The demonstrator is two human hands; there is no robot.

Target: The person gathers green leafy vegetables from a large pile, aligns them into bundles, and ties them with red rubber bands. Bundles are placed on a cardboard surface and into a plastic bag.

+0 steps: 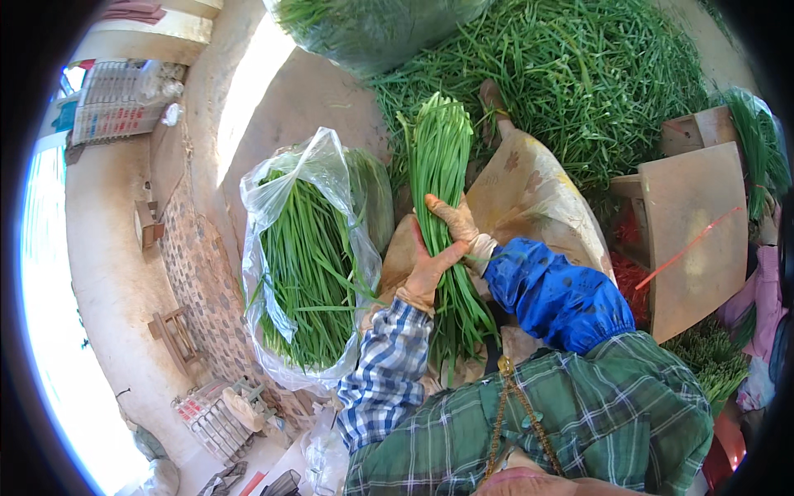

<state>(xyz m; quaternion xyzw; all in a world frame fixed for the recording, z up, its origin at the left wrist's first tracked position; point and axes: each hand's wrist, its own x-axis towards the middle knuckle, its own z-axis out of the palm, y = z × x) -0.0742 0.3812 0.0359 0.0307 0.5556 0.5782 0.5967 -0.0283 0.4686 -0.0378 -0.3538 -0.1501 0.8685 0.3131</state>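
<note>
A thick bundle of garlic chives (439,149) stands nearly upright before my body, pale cut ends at the far side and loose leaf tips towards me. My right hand (458,222), in a tan glove with a blue sleeve cover behind it, grips its middle from the right. From the left, my left hand (429,266) wraps the bundle slightly lower, thumb across the leaves. Beneath lies a soiled, patterned apron (527,192) over my lap. Left of my hands sits a clear plastic bag (329,162) with its mouth open, filled with more chives (307,266).
Loose chives (577,80) form a large heap ahead on the right. Another full plastic bag (384,34) stands beyond. On the right, a red strip (688,248) lies across a wooden board (695,186), near a person's pink sleeve (760,291). Small wooden stools (177,340) stand left.
</note>
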